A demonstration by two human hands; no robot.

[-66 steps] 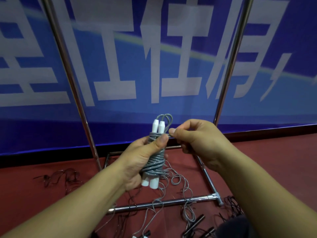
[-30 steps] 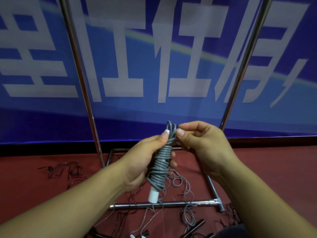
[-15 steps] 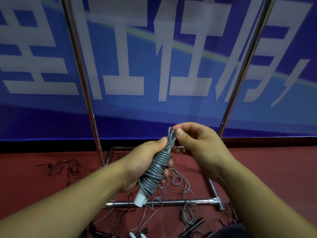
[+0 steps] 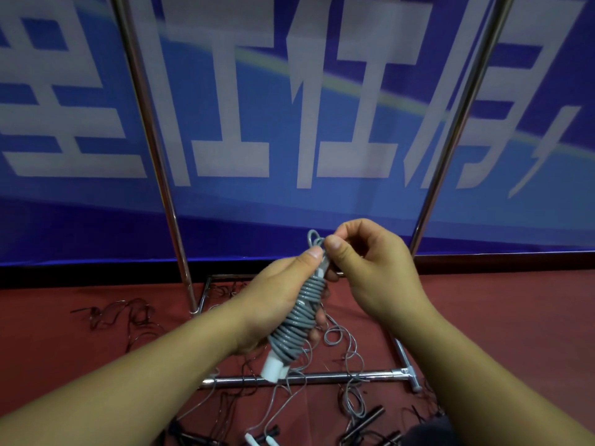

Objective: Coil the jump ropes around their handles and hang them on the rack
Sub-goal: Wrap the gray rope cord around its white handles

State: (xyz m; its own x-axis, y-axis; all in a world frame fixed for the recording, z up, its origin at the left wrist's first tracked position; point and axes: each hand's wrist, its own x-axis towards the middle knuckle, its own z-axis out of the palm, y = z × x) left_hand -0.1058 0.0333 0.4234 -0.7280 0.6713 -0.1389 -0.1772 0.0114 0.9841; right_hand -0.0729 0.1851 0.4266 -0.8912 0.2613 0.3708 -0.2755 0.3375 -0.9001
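A grey jump rope (image 4: 297,320) is wound tightly round its two white handles, whose ends stick out at the lower left of the bundle. My left hand (image 4: 277,297) grips the bundle, thumb pressed near its top. My right hand (image 4: 370,265) pinches the small grey loop at the bundle's upper end. The bundle tilts, top to the right. Behind my hands stands the metal rack (image 4: 154,156), with two upright poles and a floor frame.
Several loose grey and black jump ropes (image 4: 347,400) lie tangled on the red floor around the rack's base bar (image 4: 322,378). More black rope (image 4: 119,317) lies at the left. A blue banner (image 4: 289,123) with white characters covers the wall behind.
The bundle has tilted from upright to slanted, its white handle ends swinging down and left. My right hand stays at the top loop, fingers working it. The view has shifted slightly.
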